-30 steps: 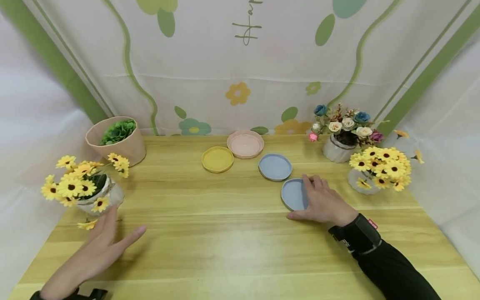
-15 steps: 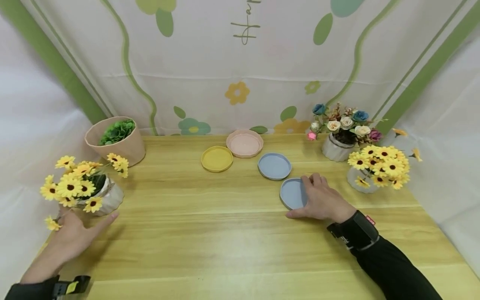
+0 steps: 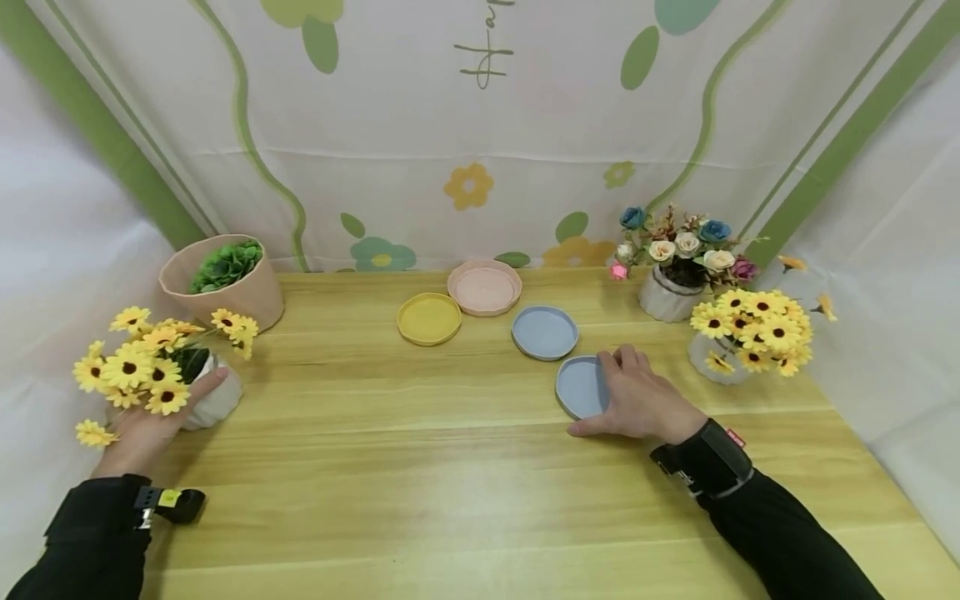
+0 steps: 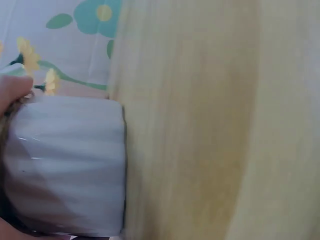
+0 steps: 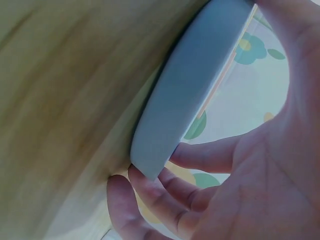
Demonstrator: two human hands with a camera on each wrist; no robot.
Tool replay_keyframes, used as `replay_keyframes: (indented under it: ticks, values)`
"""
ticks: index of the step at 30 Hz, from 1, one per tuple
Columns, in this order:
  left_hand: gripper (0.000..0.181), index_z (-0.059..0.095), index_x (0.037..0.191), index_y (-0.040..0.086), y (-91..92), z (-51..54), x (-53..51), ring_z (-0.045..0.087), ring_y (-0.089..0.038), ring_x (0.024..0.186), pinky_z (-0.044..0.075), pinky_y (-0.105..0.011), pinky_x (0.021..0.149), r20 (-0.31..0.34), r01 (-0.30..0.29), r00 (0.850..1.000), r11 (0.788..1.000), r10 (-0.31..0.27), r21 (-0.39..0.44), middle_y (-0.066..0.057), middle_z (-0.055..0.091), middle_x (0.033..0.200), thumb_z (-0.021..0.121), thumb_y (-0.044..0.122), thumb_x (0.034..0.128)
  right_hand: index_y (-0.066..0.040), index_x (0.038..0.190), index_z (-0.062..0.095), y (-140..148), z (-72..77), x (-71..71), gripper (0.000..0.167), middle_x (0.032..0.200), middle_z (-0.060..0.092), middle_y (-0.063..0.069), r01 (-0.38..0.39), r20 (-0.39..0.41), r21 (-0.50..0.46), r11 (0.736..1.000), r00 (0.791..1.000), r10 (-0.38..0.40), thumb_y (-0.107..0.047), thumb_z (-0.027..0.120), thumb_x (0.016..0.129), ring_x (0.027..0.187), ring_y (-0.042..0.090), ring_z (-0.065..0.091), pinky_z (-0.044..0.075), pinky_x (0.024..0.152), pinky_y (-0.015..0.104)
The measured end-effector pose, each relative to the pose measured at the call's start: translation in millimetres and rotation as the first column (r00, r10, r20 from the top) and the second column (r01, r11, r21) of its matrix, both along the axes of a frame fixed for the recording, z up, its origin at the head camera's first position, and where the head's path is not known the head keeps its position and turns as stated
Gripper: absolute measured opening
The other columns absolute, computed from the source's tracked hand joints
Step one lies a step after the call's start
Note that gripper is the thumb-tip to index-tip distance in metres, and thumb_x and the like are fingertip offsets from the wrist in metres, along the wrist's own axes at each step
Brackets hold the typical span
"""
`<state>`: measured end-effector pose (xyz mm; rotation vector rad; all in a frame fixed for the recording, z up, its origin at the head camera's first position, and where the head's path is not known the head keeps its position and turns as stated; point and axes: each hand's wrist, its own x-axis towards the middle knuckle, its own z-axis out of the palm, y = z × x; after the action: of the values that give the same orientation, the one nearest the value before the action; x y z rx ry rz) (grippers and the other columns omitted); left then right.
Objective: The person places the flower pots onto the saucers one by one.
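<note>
My left hand grips a white ribbed flowerpot of yellow daisies at the table's left side. Its thumb lies along the pot's near side; most of the other fingers are hidden behind pot and blooms. In the left wrist view the pot fills the lower left, with a thumb at its rim. At right, my right hand holds the nearer blue saucer by its edge, thumb on the near side and fingers on the far side. The right wrist view shows this saucer from the side, close to the wood.
A second blue saucer, a yellow saucer and a pink saucer lie farther back. A pink pot stands back left. At right are a rose pot and another daisy pot. Cloth hangs behind the table.
My left hand has moved up and left to the daisy pot and taken hold of it, shifting some blooms. The right hand stays on the blue saucer. The view has shifted slightly.
</note>
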<state>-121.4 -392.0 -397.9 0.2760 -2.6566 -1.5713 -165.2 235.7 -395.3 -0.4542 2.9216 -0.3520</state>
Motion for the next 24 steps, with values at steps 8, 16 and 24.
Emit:
replay_keyframes:
  ticks: [8,16,24]
  values:
    - [0.095,-0.012,0.170,0.019,-4.5,-4.3,-2.9,-0.019,-0.042,0.162,-0.016,-0.074,0.125,-0.051,-0.023,0.999,0.985,0.014,-0.173,-0.020,-0.015,0.177,0.050,0.052,0.1056,0.005,0.156,0.040,-3.2,1.9,-2.7,0.130,0.134,0.046,0.025,-0.008,-0.006,-0.002,1.000,1.000,0.008,-0.083,0.081,0.069,0.117,0.039,0.048,0.057,0.084,0.052]
    - [0.092,-0.010,0.171,0.021,-0.3,-7.7,1.8,-0.017,-0.042,0.163,-0.015,-0.073,0.126,-0.094,-0.003,0.995,0.982,-0.015,-0.186,-0.021,-0.012,0.177,0.051,0.047,0.1069,0.006,0.155,0.041,-6.1,1.8,-3.3,0.127,0.132,0.046,0.024,-0.019,0.003,-0.015,1.000,1.000,0.019,-0.079,0.083,0.070,0.116,0.039,0.047,0.057,0.081,0.050]
    - [0.095,-0.013,0.170,0.026,20.3,-6.7,4.1,-0.016,-0.044,0.162,-0.016,-0.074,0.125,-0.084,0.038,0.995,0.979,-0.056,-0.201,-0.020,-0.013,0.177,0.055,0.046,0.1057,0.006,0.155,0.041,-6.8,1.0,-4.3,0.128,0.133,0.045,0.025,-0.017,0.006,-0.011,1.000,1.000,0.017,-0.080,0.083,0.070,0.117,0.040,0.046,0.058,0.080,0.051]
